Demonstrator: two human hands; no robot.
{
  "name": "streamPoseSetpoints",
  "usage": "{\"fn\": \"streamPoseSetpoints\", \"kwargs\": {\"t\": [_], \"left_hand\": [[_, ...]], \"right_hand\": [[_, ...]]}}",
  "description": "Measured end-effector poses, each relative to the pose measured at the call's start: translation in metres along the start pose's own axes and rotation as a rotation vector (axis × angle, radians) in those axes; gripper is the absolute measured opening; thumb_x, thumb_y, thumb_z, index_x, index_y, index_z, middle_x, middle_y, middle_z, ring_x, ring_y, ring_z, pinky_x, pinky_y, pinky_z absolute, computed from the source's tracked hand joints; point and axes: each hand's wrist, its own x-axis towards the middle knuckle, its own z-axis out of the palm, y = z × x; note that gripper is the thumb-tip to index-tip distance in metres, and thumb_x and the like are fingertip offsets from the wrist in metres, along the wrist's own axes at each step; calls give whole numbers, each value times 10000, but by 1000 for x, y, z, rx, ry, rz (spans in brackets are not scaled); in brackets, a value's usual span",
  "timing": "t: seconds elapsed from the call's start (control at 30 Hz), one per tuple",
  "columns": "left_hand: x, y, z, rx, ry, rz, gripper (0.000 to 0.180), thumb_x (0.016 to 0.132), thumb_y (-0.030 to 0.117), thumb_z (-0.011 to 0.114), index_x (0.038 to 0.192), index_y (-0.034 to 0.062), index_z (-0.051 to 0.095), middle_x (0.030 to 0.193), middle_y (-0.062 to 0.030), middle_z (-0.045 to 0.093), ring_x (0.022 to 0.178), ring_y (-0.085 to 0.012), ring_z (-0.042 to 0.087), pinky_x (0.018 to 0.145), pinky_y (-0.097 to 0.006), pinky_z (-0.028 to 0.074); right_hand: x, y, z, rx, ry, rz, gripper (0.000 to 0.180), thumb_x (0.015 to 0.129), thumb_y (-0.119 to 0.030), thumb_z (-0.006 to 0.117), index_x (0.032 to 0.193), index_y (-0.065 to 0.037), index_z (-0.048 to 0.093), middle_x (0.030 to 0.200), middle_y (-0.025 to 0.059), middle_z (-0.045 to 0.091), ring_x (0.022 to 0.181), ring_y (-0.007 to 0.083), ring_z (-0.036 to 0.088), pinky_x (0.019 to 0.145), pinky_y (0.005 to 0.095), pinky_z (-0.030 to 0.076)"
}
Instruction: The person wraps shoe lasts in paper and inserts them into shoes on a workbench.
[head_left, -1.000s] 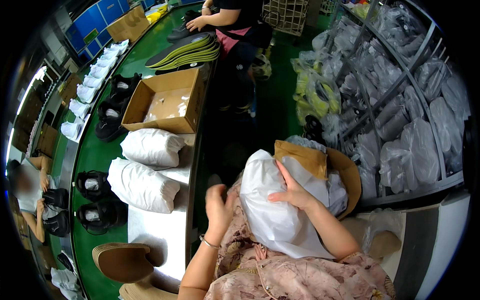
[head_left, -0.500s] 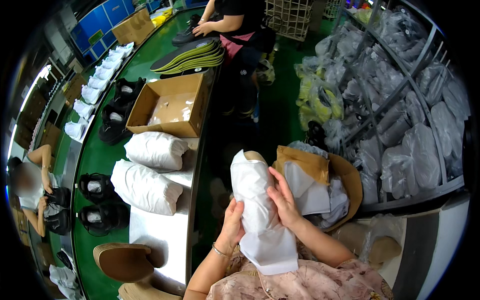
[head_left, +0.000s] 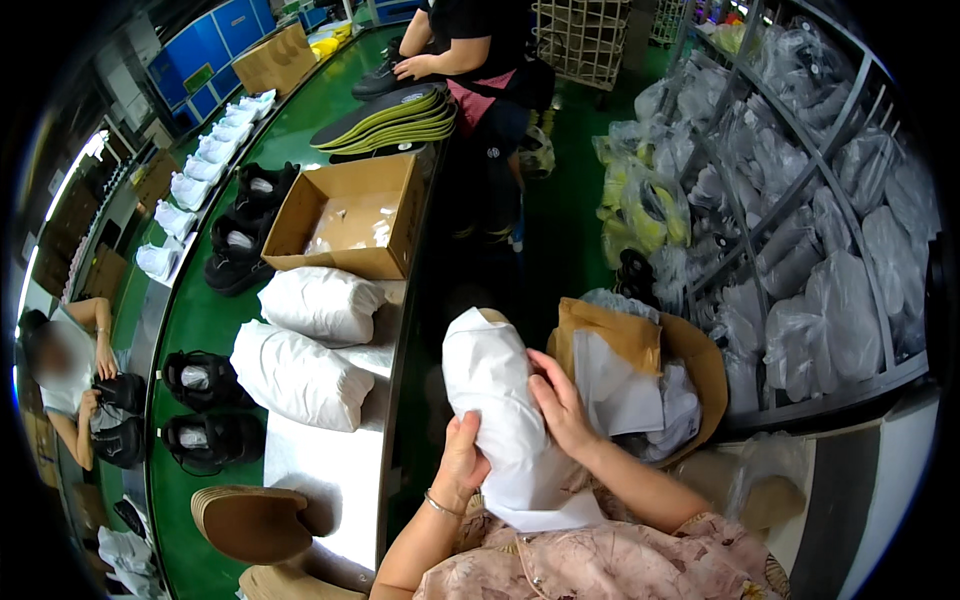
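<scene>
Between my two hands is a white paper-wrapped form (head_left: 497, 400), long and rounded, with a bit of beige showing at its far end. My left hand (head_left: 463, 462) grips its left side, thumb on top. On its right side my right hand (head_left: 562, 408) presses with bent fingers. The loose end of the white paper hangs toward my lap. Two similar white-wrapped bundles, a farther one (head_left: 318, 304) and a nearer one (head_left: 300, 375), lie on the metal bench (head_left: 318, 485) to the left. Near them sits a brown moulded foot-shaped form (head_left: 245, 525).
To my right stands an open carton (head_left: 705, 395) with white paper sheets (head_left: 615, 385). Beyond it is a metal rack (head_left: 800, 215) of bagged items. An open box (head_left: 345, 215), black shoes (head_left: 205, 440) and stacked insoles (head_left: 390, 122) line the green conveyor. Two people work nearby.
The wrapped form has shifted slightly left and tilted in my hands. Paper now covers more of its beige far end. My right hand has moved a little lower.
</scene>
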Motion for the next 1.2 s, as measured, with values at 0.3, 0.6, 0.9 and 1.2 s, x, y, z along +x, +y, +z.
{"fn": "streamPoseSetpoints", "kwargs": {"t": [0.3,0.6,0.9,1.2], "left_hand": [[-1,-16,-13,74,48,-11,485,800,191,663,1192,1,451,1133,-107,560,983,-222,577,859,-366,473],[2,-26,-19,313,202,16,435,814,108,616,1173,-14,403,1123,-113,531,1004,-206,541,875,-356,448],[3,-32,-31,304,241,-18,606,766,68,679,1256,4,328,1139,-126,515,1001,-211,534,865,-340,450],[6,-31,-35,431,353,-23,543,771,127,684,1210,3,389,1033,-107,564,907,-164,553,801,-296,465]], "right_hand": [[43,6,-1,-287,-41,-26,632,725,-208,697,1256,-59,389,1015,138,462,896,247,524,776,336,458],[41,39,2,-371,23,-176,350,737,-172,681,1069,-120,582,955,102,473,853,251,517,726,314,461],[49,62,5,-308,87,-287,91,785,-47,617,829,-35,539,764,75,489,647,215,527,564,296,433],[41,79,7,-264,194,-72,117,837,-67,566,800,-26,464,700,137,542,592,242,533,523,320,425]]}}
